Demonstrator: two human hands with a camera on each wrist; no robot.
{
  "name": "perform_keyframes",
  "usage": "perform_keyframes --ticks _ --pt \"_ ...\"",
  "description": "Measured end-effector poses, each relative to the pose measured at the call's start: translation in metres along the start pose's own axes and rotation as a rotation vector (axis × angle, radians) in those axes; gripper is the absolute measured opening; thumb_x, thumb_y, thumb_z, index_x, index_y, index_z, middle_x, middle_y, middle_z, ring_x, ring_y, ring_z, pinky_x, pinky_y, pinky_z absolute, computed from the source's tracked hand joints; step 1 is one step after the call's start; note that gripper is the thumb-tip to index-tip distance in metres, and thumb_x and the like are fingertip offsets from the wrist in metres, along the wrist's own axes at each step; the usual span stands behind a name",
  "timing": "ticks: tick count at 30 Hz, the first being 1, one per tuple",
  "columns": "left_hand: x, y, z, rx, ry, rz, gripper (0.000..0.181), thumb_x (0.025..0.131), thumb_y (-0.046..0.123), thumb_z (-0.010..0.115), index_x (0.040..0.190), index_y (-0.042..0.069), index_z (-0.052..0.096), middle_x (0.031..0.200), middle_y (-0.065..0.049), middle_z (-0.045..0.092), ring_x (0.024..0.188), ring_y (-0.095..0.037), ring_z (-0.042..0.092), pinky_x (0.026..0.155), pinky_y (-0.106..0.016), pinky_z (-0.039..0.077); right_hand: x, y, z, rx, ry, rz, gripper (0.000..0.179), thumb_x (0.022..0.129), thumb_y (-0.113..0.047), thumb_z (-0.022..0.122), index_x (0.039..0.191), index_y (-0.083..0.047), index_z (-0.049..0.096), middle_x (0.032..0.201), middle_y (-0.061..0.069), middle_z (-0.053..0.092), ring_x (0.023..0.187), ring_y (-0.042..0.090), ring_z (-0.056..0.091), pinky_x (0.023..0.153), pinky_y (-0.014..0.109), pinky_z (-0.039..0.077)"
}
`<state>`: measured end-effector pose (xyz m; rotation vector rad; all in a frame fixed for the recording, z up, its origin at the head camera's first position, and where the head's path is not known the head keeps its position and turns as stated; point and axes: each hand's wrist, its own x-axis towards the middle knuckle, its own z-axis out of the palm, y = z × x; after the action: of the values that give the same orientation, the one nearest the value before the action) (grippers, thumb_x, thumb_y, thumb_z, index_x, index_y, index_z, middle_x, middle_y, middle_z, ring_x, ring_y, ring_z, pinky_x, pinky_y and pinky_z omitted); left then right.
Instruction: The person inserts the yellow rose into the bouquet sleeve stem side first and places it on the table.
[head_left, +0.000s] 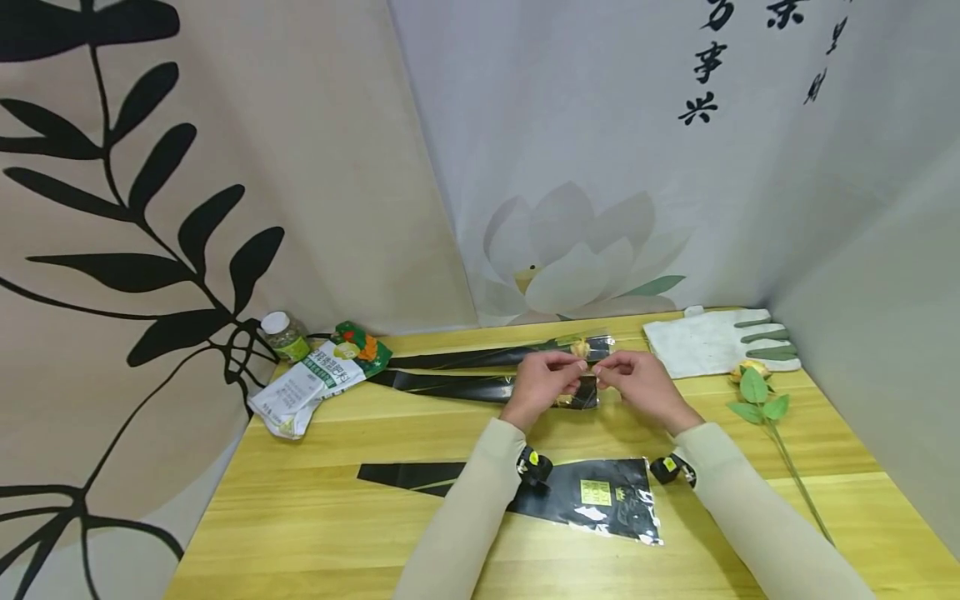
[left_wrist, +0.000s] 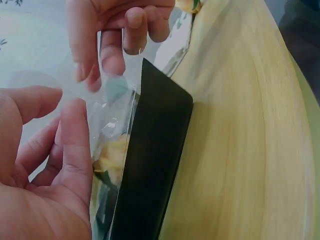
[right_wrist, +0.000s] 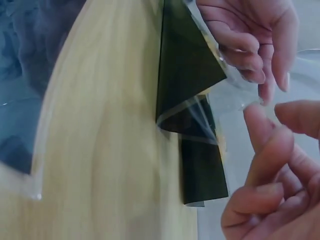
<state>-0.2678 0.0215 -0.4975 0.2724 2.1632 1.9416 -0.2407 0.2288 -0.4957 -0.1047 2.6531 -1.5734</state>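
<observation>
Both hands meet over the wide right end of a black and clear flower sleeve on the table. Behind it lies a second black sleeve with a yellow rose inside. My left hand has thumb and index fingertips close but apart in the left wrist view, right by the clear film. Facing it, my right hand shows a small gap between thumb and index in the right wrist view, its other fingers bent. Below the hands, the sleeve's black edge slants beside the film.
A flat black sleeve with a gold label lies in front, partly under the left forearm. On the right are a yellow rose stem and white-green gloves. A fertilizer packet and a white-capped jar stand back left.
</observation>
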Motion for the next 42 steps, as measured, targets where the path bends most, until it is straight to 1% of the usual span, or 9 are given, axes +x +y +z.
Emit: perform_keyframes --ticks 2,5,8,11,15,20,27,34,42 --pt "-0.002 0.001 -0.005 0.033 -0.005 0.025 0.022 0.097 0.029 0.080 0.113 0.014 0.082 0.100 -0.009 0.079 0.084 -0.022 0.078 0.078 -0.038 0.068 -0.001 -0.001 0.000 0.008 0.009 0.005 0.033 0.106 -0.037 0.067 0.116 -0.006 0.076 0.101 0.018 0.080 0.066 0.025 0.063 0.051 0.030 0.051" --pt "-0.005 0.002 -0.013 0.170 0.028 0.092 0.022 0.098 0.032 0.078 0.113 0.016 0.083 0.097 -0.002 0.078 0.085 -0.019 0.075 0.075 -0.034 0.065 -0.002 -0.002 0.000 0.020 0.025 0.014 0.036 0.107 -0.038 0.065 0.115 -0.004 0.075 0.102 0.019 0.079 0.057 0.016 0.055 0.051 0.030 0.050" --pt "-0.007 0.001 -0.025 0.334 0.066 0.153 0.025 0.099 0.034 0.077 0.116 0.016 0.082 0.096 0.005 0.076 0.087 -0.015 0.072 0.075 -0.033 0.061 -0.004 -0.004 0.000 0.044 0.047 0.031 0.039 0.108 -0.039 0.064 0.116 -0.002 0.074 0.106 0.021 0.078 0.060 0.017 0.059 0.058 0.034 0.057" --pt "-0.010 0.001 -0.041 0.445 0.058 0.174 0.030 0.099 0.034 0.078 0.123 0.016 0.080 0.112 0.000 0.076 0.102 -0.017 0.070 0.089 -0.039 0.061 -0.005 -0.005 0.002 0.056 0.067 0.052 0.042 0.108 -0.042 0.062 0.117 -0.002 0.073 0.110 0.019 0.078 0.068 0.020 0.066 0.070 0.039 0.062" --pt "-0.015 0.001 -0.070 0.641 -0.001 0.146 0.050 0.095 0.039 0.081 0.140 0.020 0.070 0.144 -0.008 0.063 0.133 -0.032 0.059 0.113 -0.061 0.044 -0.004 -0.006 0.008 0.088 0.071 0.086 0.049 0.106 -0.048 0.063 0.119 -0.003 0.073 0.114 0.017 0.077 0.082 0.028 0.071 0.080 0.040 0.061" --pt "-0.022 -0.002 -0.107 0.893 -0.059 0.041 0.077 0.088 0.046 0.087 0.154 0.021 0.057 0.160 -0.012 0.050 0.149 -0.039 0.045 0.117 -0.074 0.028 0.000 -0.006 0.020 0.137 0.052 0.140 0.055 0.101 -0.054 0.068 0.116 -0.002 0.075 0.111 0.015 0.077 0.088 0.031 0.072 0.080 0.038 0.062" --pt "-0.026 -0.010 -0.130 1.008 -0.094 -0.036 0.075 0.090 0.044 0.086 0.154 0.021 0.057 0.160 -0.010 0.053 0.148 -0.036 0.049 0.118 -0.071 0.035 0.005 -0.004 0.032 0.139 0.070 0.107 0.035 0.106 -0.037 0.068 0.111 -0.004 0.076 0.104 0.012 0.077 0.084 0.024 0.070 0.076 0.034 0.061" --pt "-0.029 -0.012 -0.126 0.998 -0.061 -0.057 0.080 0.087 0.042 0.089 0.156 0.022 0.054 0.157 -0.012 0.051 0.142 -0.036 0.054 0.116 -0.074 0.036 0.004 -0.002 0.030 0.187 0.044 0.019 0.025 0.110 -0.026 0.060 0.114 -0.004 0.071 0.119 0.015 0.076 0.098 0.023 0.072 0.083 0.030 0.062" --pt "-0.030 -0.008 -0.122 1.031 -0.097 -0.019 0.072 0.084 0.036 0.092 0.147 0.019 0.063 0.146 -0.011 0.056 0.135 -0.037 0.057 0.113 -0.054 0.051 -0.001 0.005 0.017 0.241 0.057 0.025 0.029 0.111 -0.027 0.058 0.116 0.000 0.068 0.130 0.019 0.072 0.098 0.024 0.073 0.083 0.028 0.061"
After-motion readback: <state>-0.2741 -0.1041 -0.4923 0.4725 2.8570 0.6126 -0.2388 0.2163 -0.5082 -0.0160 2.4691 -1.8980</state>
